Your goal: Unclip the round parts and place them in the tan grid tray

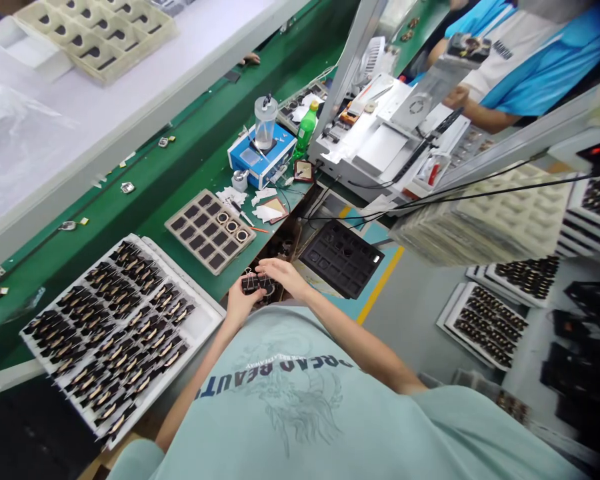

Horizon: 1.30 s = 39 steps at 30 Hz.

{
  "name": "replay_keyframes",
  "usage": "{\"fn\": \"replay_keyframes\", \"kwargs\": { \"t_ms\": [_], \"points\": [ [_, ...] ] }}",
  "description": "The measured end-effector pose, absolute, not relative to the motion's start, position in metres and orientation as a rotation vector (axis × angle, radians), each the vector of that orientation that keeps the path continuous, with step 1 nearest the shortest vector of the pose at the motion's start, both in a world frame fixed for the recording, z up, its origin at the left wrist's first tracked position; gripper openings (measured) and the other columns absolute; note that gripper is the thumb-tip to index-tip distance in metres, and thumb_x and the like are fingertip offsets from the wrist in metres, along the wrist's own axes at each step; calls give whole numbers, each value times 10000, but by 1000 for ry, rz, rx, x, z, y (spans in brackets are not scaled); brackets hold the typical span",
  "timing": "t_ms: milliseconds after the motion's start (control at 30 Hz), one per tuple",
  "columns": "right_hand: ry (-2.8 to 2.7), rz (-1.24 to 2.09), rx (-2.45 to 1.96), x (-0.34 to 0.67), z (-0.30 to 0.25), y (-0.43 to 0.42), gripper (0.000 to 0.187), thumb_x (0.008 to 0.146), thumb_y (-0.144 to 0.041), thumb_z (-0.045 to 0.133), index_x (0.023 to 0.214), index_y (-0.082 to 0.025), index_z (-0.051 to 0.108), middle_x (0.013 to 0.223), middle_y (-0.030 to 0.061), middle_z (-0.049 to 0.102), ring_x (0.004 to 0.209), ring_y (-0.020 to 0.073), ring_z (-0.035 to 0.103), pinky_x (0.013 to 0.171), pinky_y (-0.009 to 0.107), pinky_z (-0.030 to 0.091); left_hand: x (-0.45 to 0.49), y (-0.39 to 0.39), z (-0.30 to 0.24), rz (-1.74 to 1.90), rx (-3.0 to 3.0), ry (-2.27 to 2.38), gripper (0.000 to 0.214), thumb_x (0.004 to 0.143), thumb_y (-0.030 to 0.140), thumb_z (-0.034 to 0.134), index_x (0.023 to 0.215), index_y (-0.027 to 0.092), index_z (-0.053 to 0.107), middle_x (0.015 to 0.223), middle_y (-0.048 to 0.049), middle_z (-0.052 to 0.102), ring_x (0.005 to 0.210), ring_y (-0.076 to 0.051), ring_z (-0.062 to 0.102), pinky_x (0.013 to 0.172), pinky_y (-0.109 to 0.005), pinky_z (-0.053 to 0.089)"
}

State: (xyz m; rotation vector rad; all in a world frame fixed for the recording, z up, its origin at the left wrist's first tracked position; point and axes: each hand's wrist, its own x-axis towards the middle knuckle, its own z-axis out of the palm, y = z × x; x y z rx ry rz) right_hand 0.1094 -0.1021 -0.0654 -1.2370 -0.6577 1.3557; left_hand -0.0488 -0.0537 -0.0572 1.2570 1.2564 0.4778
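Close to my body, at the bench's front edge, my left hand [241, 301] has its fingers closed around a black binder clip [250, 283] with wire handles. My right hand [286, 276] comes in from the other side, fingers bent over a second dark part of the same bundle, which looks like another binder clip. What the clips grip is mostly covered by my fingers. Left of my hands, a white foam tray [207, 320] holds many black binder clips clamped on small pieces. A beige compartment tray [210, 230] with dark squares and a few round rings lies beyond them.
On the green bench [190, 180] stand a blue machine [263, 157] and a green bottle [306, 130]. A black tray [341, 259] sits right of my hands. Stacked beige trays [480, 213] rise further right. A co-worker in a blue jacket [555, 73] works across, behind metal posts.
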Motion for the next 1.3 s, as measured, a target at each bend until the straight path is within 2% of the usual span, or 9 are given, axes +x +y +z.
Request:
{"fn": "replay_keyframes", "kwargs": {
  "t_ms": [100, 200, 367, 500, 767, 900, 1000, 1100, 1300],
  "points": [
    [-733, 1362, -1291, 113, -66, -103, 402, 700, -503, 797, 916, -169, 738, 885, 51, 751, 836, 208, 693, 837, 347, 536, -47, -53, -57, 468, 1293, 1226, 503, 550, 198, 817, 1036, 147, 696, 972, -68, 731, 903, -222, 661, 893, -366, 497],
    [-700, 1239, -1401, 120, -62, -101, 384, 754, -528, 737, 847, -155, 742, 828, 56, 741, 810, 212, 684, 811, 345, 534, -46, -53, -55, 422, 1287, 1203, 531, 560, 202, 814, 1070, 142, 680, 902, -60, 735, 841, -219, 672, 860, -374, 514],
    [-767, 1334, -1381, 133, -50, -101, 500, 773, -513, 728, 1142, -179, 682, 880, 37, 721, 776, 165, 647, 673, 269, 517, -45, -50, -50, 283, 1345, 1122, 641, 563, 185, 814, 1180, 137, 647, 920, -63, 745, 871, -239, 686, 880, -391, 512],
    [-1203, 1372, -1438, 129, -46, -104, 350, 784, -470, 731, 924, -150, 743, 681, 1, 660, 609, 121, 547, 565, 225, 408, -43, -50, -46, 174, 1476, 956, 564, 544, 119, 792, 1098, 143, 689, 1049, -69, 738, 989, -261, 662, 932, -380, 478],
    [-1092, 1254, -1563, 128, -43, -111, 414, 841, -527, 633, 781, -136, 755, 638, 5, 632, 588, 127, 523, 552, 236, 367, -56, -57, -54, -3, 1269, 973, 492, 542, 119, 815, 1018, 108, 691, 750, -8, 677, 672, -163, 615, 643, -278, 498],
    [-1017, 1201, -1763, 125, -71, -114, 495, 824, -585, 628, 948, -127, 769, 733, 36, 667, 680, 173, 584, 641, 273, 453, -81, -50, -74, 120, 911, 1171, 653, 527, 200, 897, 1133, 124, 667, 830, -41, 677, 662, -143, 634, 611, -272, 539],
    [-1084, 1085, -1861, 108, -99, -125, 639, 741, -522, 743, 1249, -139, 685, 1116, 131, 685, 1022, 271, 633, 913, 390, 498, -87, -41, -92, 224, 785, 1276, 538, 522, 232, 921, 1003, 128, 703, 863, -58, 670, 683, -140, 654, 617, -265, 567],
    [-1269, 991, -1768, 93, -115, -135, 830, 670, -400, 829, 1421, -177, 554, 1423, 167, 519, 1293, 303, 512, 1086, 426, 421, -69, -33, -106, 210, 779, 1262, 507, 481, 209, 934, 929, 126, 713, 828, -55, 673, 669, -144, 658, 603, -267, 579],
    [-1391, 911, -1736, 140, -124, -125, 412, 839, -228, 631, 1247, -240, 685, 1222, 93, 658, 1121, 229, 619, 1008, 395, 494, 12, -22, -117, 236, 775, 1082, 446, 466, 238, 931, 837, 125, 711, 743, -29, 674, 641, -126, 636, 637, -278, 587]
  ]
}}
